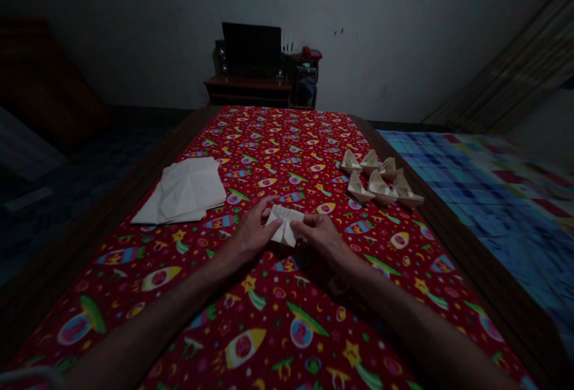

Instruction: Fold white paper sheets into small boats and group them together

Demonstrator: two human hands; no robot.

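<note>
Between my two hands is a small folded piece of white paper (283, 235), held just over the red patterned cloth. My left hand (256, 229) grips its left side, thumb on top and fingers behind. On the right side, my right hand (323, 233) pinches it between thumb and fingers. Creases and a centre seam show on the paper's upper face. To the left lies a loose stack of white paper sheets (191, 189). Several folded paper boats (381, 186) stand in two rows to the right.
A red cloth (287, 157) printed with rockets and stars covers the long table. Beyond its far end, a dark monitor (252, 46) and speakers stand on a wooden desk (249, 86). A blue checked sheet (452, 180) spreads to the right of the table.
</note>
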